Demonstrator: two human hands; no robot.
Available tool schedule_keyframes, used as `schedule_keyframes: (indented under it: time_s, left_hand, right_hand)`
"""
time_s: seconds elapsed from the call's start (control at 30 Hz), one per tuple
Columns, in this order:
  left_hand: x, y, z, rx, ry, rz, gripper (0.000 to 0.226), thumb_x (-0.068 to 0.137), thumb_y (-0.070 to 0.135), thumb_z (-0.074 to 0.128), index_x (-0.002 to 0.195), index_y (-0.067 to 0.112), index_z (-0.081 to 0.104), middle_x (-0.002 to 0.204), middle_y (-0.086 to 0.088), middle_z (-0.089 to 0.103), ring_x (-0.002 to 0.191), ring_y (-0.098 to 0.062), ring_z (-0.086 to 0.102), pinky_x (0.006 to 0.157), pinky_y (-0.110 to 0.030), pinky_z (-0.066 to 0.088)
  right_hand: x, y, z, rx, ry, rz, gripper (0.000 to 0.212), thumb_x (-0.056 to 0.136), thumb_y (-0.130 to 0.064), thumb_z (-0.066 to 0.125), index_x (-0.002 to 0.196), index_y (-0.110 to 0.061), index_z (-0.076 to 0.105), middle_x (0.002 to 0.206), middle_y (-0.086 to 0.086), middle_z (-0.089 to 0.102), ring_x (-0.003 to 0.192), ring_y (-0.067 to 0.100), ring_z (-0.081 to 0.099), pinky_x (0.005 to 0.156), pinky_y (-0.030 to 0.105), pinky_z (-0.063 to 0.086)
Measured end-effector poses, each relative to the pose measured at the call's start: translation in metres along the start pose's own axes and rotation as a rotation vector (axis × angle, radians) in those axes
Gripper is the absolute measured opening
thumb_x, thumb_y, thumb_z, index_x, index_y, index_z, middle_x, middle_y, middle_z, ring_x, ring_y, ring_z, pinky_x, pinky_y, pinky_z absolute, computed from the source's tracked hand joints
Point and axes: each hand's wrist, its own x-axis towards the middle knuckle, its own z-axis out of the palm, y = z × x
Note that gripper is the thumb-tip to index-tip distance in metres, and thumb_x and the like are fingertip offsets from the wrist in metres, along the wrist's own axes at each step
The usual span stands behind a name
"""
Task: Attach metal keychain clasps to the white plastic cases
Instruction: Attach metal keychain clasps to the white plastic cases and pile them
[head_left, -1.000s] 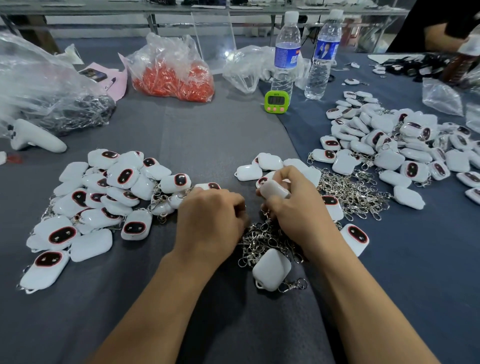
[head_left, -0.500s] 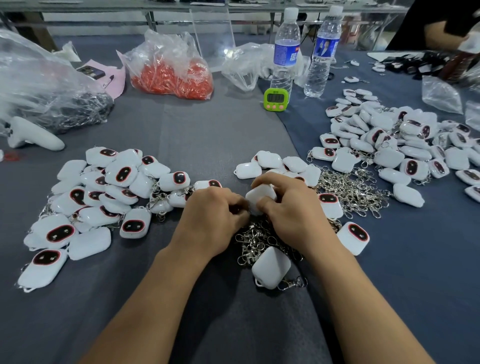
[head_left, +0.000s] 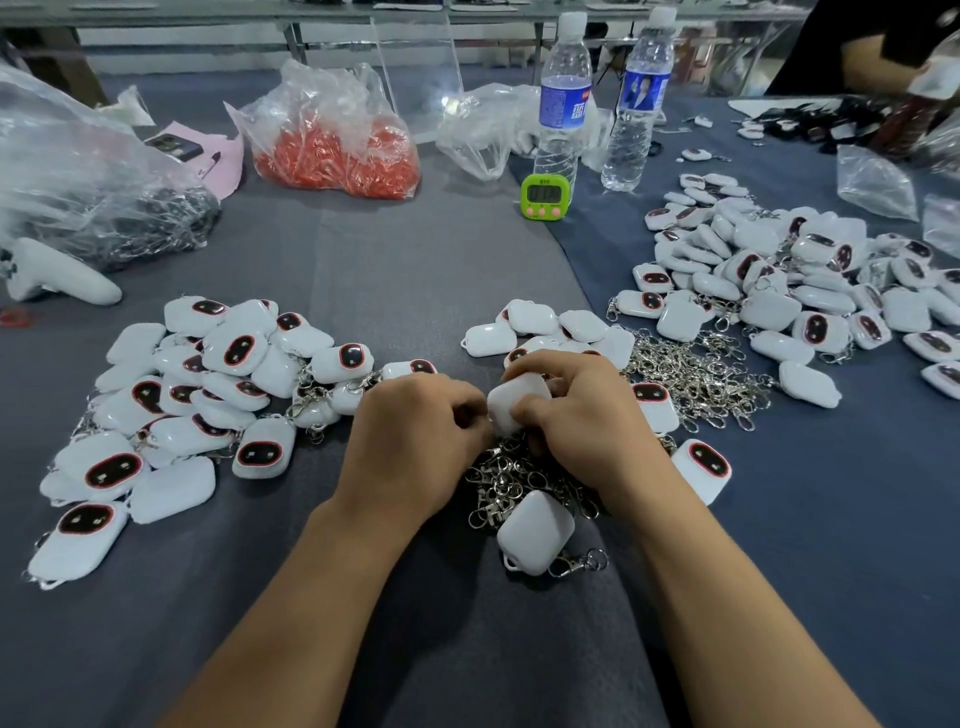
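My right hand (head_left: 587, 415) grips a white plastic case (head_left: 517, 402) just above a heap of metal keychain clasps (head_left: 519, 478). My left hand (head_left: 410, 441) is curled against the case's left edge; whatever its fingertips pinch is hidden. One case with a clasp on it (head_left: 535, 532) lies nearest to me. A pile of cases with clasps (head_left: 202, 400) sits to the left. Loose cases (head_left: 545, 325) lie behind my hands, and more clasps (head_left: 696, 374) spread to the right.
A large pile of cases (head_left: 789, 280) covers the right side. At the back stand two water bottles (head_left: 561, 104), a green timer (head_left: 543, 196), a bag of orange parts (head_left: 337, 140) and a bag of dark chains (head_left: 93, 197). Another person's arm (head_left: 878, 62) is at far right.
My right hand brought the white case down and left toward my left hand; both hands now meet over the clasp heap.
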Motion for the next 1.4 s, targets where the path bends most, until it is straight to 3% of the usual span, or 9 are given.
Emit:
schedule_keyframes:
  time_s: [0.2, 0.43, 0.57, 0.77, 0.9, 1.0, 1.13, 1.27, 1.4]
  left_hand:
    - [0.004, 0.000, -0.001, -0.373, 0.031, -0.144, 0.020, 0.074, 0.019, 0.084, 0.081, 0.037, 0.079, 0.072, 0.023, 0.072, 0.067, 0.000, 0.067, 0.061, -0.006, 0.046]
    - [0.010, -0.002, 0.000, -0.644, -0.080, -0.298, 0.008, 0.080, 0.028, 0.084, 0.080, 0.035, 0.080, 0.069, 0.012, 0.074, 0.061, 0.001, 0.063, 0.062, -0.014, 0.049]
    - [0.010, 0.005, 0.000, -0.849, -0.087, -0.362, 0.008, 0.077, 0.023, 0.084, 0.079, 0.030, 0.082, 0.072, 0.004, 0.076, 0.062, -0.003, 0.063, 0.062, -0.014, 0.049]
    - [0.010, 0.010, -0.002, -1.136, -0.142, -0.454, 0.023, 0.053, 0.039, 0.084, 0.071, 0.025, 0.081, 0.068, 0.005, 0.071, 0.063, -0.006, 0.058, 0.063, -0.017, 0.050]
    - [0.011, 0.007, -0.005, -1.019, -0.164, -0.390, 0.009, 0.065, 0.023, 0.087, 0.070, 0.024, 0.080, 0.067, 0.009, 0.069, 0.063, -0.002, 0.058, 0.065, -0.016, 0.050]
    - [0.009, 0.001, -0.005, -0.585, -0.098, -0.172, 0.018, 0.077, 0.014, 0.084, 0.067, 0.025, 0.074, 0.061, 0.016, 0.063, 0.057, 0.002, 0.051, 0.060, -0.013, 0.043]
    - [0.006, 0.001, -0.003, -0.071, 0.049, 0.097, 0.013, 0.075, 0.025, 0.079, 0.067, 0.022, 0.069, 0.059, 0.012, 0.052, 0.062, -0.012, 0.048, 0.058, -0.021, 0.034]
    - [0.008, 0.000, -0.003, -0.475, 0.050, -0.171, 0.012, 0.077, 0.016, 0.085, 0.076, 0.026, 0.079, 0.068, 0.014, 0.072, 0.063, -0.002, 0.065, 0.061, -0.013, 0.048]
    - [0.012, 0.005, -0.003, -0.869, -0.063, -0.334, 0.019, 0.080, 0.006, 0.081, 0.077, 0.025, 0.082, 0.072, 0.004, 0.076, 0.065, -0.001, 0.065, 0.063, -0.013, 0.049]
  right_hand:
    - [0.002, -0.003, -0.004, 0.524, -0.015, 0.180, 0.025, 0.084, 0.011, 0.055, 0.091, -0.006, 0.073, 0.062, 0.011, 0.060, 0.038, 0.014, 0.043, 0.038, 0.016, 0.028]
    - [-0.002, -0.007, -0.013, 0.713, -0.119, 0.196, 0.036, 0.088, 0.005, 0.053, 0.072, -0.012, 0.079, 0.063, 0.014, 0.060, 0.037, 0.011, 0.036, 0.034, 0.016, 0.020]
    - [-0.002, -0.010, -0.013, 0.767, -0.148, 0.212, 0.038, 0.090, 0.004, 0.051, 0.073, -0.013, 0.081, 0.061, 0.010, 0.060, 0.037, 0.009, 0.037, 0.034, 0.015, 0.019]
    - [-0.002, -0.011, -0.013, 0.867, -0.188, 0.243, 0.029, 0.091, 0.005, 0.049, 0.086, -0.007, 0.076, 0.063, 0.012, 0.061, 0.037, 0.008, 0.038, 0.033, 0.014, 0.028]
    - [-0.002, -0.010, -0.013, 0.838, -0.163, 0.212, 0.026, 0.089, 0.006, 0.049, 0.091, -0.005, 0.073, 0.063, 0.008, 0.060, 0.038, 0.008, 0.035, 0.034, 0.015, 0.023]
    - [-0.002, -0.007, -0.010, 0.734, -0.077, 0.160, 0.022, 0.087, 0.008, 0.051, 0.097, 0.002, 0.070, 0.064, 0.013, 0.060, 0.037, 0.010, 0.034, 0.036, 0.015, 0.022]
    - [-0.001, -0.006, 0.002, 0.619, 0.015, 0.111, 0.023, 0.085, 0.011, 0.053, 0.095, 0.000, 0.071, 0.068, 0.017, 0.056, 0.037, 0.012, 0.036, 0.040, 0.017, 0.025]
    - [-0.001, -0.009, 0.001, 0.756, -0.042, 0.134, 0.027, 0.088, 0.007, 0.053, 0.086, -0.009, 0.075, 0.065, 0.014, 0.057, 0.038, 0.011, 0.040, 0.038, 0.018, 0.022]
    - [-0.003, -0.009, -0.002, 0.891, -0.078, 0.225, 0.038, 0.091, 0.006, 0.053, 0.077, -0.015, 0.081, 0.062, 0.007, 0.063, 0.040, 0.007, 0.046, 0.038, 0.013, 0.037]
